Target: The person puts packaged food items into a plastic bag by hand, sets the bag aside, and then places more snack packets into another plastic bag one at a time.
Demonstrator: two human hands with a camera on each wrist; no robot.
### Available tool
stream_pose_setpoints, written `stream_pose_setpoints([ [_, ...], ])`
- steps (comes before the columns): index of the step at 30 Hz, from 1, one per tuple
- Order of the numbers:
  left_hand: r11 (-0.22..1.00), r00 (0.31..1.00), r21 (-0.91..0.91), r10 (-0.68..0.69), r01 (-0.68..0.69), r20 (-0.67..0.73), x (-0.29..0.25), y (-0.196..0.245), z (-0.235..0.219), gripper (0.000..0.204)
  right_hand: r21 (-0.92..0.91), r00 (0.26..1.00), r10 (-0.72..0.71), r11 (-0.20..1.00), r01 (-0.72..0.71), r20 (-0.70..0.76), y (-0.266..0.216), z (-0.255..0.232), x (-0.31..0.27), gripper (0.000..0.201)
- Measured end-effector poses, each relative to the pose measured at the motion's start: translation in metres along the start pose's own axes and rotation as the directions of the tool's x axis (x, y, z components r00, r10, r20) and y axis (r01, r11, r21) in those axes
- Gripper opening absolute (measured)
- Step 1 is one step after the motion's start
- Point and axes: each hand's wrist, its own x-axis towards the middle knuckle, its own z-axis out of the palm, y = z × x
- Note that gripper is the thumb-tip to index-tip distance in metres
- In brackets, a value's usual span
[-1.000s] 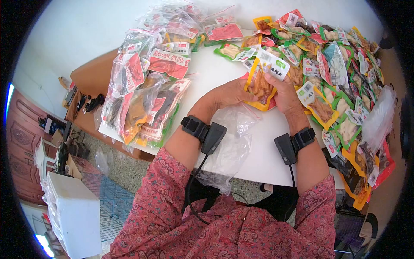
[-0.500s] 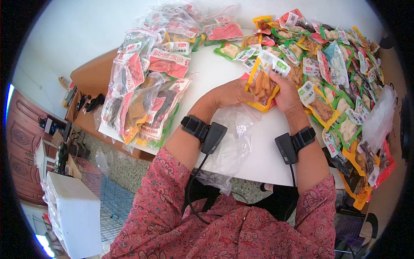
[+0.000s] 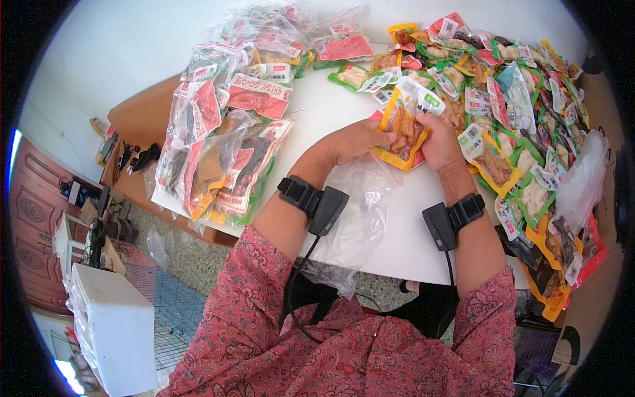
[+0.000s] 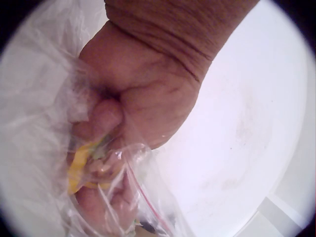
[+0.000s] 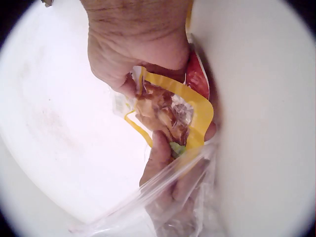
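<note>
Between both hands is a yellow-edged vacuum food pouch (image 3: 401,127) with brown pieces behind its clear window and a white label at the top. My left hand (image 3: 350,142) grips its lower left side, thumb lying across the front. At the pouch's right edge my right hand (image 3: 440,147) pinches it, thumb on the front near the label. A red-and-white pack (image 5: 198,76) shows behind it in the right wrist view. The clear zip bag (image 3: 354,198) hangs below the left hand, and its film (image 4: 148,192) covers the left fingers in the left wrist view.
Filled clear bags (image 3: 261,99) lie along the left of the white table (image 3: 397,245). A large heap of loose food pouches (image 3: 522,126) covers the right side. A bundle of clear bags (image 3: 582,175) sits on the heap's right edge, beside a cardboard box (image 3: 605,264).
The left thumb has come up onto the pouch's front. The right hand has shifted its grip slightly along the edge, and the pouch has tilted a little.
</note>
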Motion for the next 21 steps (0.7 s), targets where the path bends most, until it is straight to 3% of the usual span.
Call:
stream_pose_setpoints([
  [3,0.999,1.0,-0.046,0.006,-0.006,-0.005,0.001,-0.003,0.0,0.06,-0.028,1.0,0.005,1.0,-0.006,-0.014,0.002,-0.005,0.002,0.029],
  [5,0.98,0.997,-0.185,0.081,-0.077,0.009,0.006,-0.011,0.001,0.057,-0.027,0.999,0.011,1.0,-0.01,0.035,0.002,-0.004,0.001,0.027],
  [21,0.982,1.0,-0.185,0.027,-0.027,-0.006,0.007,-0.014,-0.003,0.051,-0.059,0.999,-0.02,0.998,0.022,0.027,-0.003,0.009,-0.005,0.029],
])
